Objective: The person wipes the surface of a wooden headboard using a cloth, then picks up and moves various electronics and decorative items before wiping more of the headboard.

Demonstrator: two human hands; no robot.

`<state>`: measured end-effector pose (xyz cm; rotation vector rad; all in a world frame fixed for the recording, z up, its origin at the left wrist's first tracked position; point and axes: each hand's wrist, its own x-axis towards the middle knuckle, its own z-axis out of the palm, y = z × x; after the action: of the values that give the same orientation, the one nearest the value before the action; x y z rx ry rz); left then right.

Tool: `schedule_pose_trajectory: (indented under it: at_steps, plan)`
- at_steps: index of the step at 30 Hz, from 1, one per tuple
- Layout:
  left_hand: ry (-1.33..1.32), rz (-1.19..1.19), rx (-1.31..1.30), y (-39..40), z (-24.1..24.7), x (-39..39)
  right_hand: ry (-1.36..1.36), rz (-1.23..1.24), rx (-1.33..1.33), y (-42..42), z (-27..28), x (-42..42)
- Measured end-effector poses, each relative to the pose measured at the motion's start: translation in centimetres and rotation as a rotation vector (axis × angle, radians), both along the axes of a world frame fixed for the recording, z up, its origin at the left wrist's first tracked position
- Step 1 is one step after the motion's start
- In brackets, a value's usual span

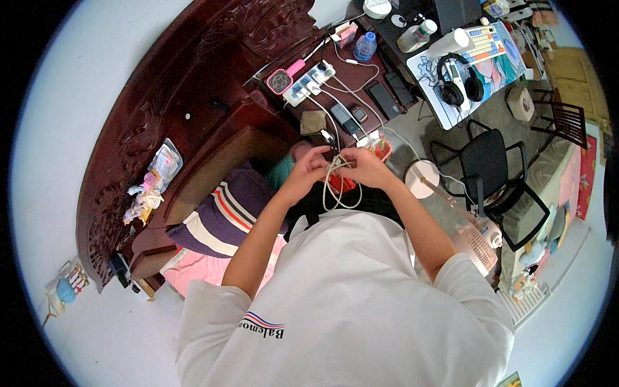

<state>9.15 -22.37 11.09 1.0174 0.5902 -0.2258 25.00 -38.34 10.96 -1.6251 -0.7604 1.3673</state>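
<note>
A looped white cable [361, 194] hangs between my two hands in front of my waist. My left hand [306, 175] pinches the left side of the bundle with thumb and fingers. On the other side, my right hand [366, 167] grips the same cable where its loops cross. A white USB plug [327, 136] sticks up just beyond my fingertips; whether it belongs to this bundle cannot be told. Behind the loops shows a red object [342, 184], mostly hidden. Past my hands, a white power strip [309, 83] with several plugs lies on the dark red bedside surface.
A phone [345, 120], a smartwatch [359, 114], a brown cloth [313, 123] and a pink hairbrush [285, 77] lie ahead. At right are a desk mat with headphones [452, 92], a black chair [483, 157] and a fan [476, 244]. A striped pillow [227, 213] is at left.
</note>
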Motion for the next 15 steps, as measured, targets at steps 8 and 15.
schedule_pose_trajectory:
  at_steps: [8,15]
  plan:
    - [0.058,0.108,0.124,-0.2,-2.2,-0.1,-0.125,-0.054,-0.029,0.0,0.2,0.1]
    - [0.104,-0.019,0.845,6.1,-4.8,-3.1,-0.275,-0.087,-0.199,-2.4,-3.4,1.9]
